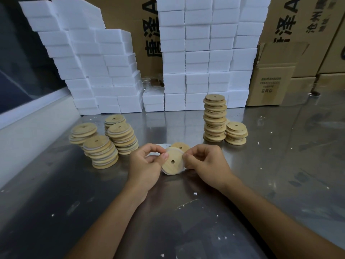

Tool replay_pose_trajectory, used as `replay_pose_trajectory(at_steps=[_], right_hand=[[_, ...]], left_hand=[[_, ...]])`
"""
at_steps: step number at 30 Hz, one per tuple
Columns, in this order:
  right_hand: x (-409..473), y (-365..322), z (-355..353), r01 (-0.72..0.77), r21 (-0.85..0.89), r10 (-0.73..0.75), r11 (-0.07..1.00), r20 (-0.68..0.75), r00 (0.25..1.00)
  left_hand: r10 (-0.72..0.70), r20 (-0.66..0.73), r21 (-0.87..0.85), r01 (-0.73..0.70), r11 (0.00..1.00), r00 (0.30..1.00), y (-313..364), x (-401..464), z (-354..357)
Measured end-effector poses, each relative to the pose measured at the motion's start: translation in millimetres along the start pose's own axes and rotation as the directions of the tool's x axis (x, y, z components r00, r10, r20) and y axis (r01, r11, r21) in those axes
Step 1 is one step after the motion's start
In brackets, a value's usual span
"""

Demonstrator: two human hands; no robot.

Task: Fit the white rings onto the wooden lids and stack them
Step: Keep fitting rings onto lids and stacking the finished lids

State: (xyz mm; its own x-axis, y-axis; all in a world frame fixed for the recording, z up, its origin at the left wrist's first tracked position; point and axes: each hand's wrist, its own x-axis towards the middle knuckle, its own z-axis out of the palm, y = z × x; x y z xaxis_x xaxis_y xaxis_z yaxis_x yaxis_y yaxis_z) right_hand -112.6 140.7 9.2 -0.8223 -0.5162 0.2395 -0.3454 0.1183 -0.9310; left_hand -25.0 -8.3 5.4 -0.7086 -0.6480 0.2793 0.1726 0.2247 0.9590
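While both hands pinch one wooden lid [172, 162] at centre, left hand [147, 163] and right hand [203, 161] working a white ring [169, 172] around its rim, I judge the job roughly half done. Ringed stacks [104, 144] sit at ten o'clock; bare-looking stacks [214, 118] wait at one o'clock.

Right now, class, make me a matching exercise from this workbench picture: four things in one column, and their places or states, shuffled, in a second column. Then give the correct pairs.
Things
1. wooden lid
2. tallest lid stack
3. white foam blocks
4. small cardboard box

Places or states
A. flaps open, back right
B. piled against the large cartons
C. held between both hands
D. right of centre on the metal table

Pairs: 1-C, 2-D, 3-B, 4-A
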Motion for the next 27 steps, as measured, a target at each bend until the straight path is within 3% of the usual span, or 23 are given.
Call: replay_pose_trajectory(at_steps=[4,14,22,27], right_hand=[[2.1,-0.6,-2.2,-0.086,0.118,0.078,0.989,0.072,0.994],[0.1,-0.4,-1.6,-0.048,0.089,0.039,0.995,0.100,0.994],[2.2,0.1,-4.2,-0.146,0.224,0.127,0.963,0.099,0.987],[2.5,-0.2,-3.6,-0.136,0.184,0.120,0.973,0.096,0.988]], left_hand=[[-0.049,0.005,-0.006,0.049,0.999,0.999,-1.3,1.7,-1.5],[-0.170,-0.040,-0.119,0.164,0.979,0.985,0.4,2.5,-3.0],[-0.199,-0.029,-0.175,0.191,0.966,0.980,3.8,0.5,0.9],[-0.214,-0.020,-0.185,0.207,0.961,0.977,3.9,0.0,1.1]])
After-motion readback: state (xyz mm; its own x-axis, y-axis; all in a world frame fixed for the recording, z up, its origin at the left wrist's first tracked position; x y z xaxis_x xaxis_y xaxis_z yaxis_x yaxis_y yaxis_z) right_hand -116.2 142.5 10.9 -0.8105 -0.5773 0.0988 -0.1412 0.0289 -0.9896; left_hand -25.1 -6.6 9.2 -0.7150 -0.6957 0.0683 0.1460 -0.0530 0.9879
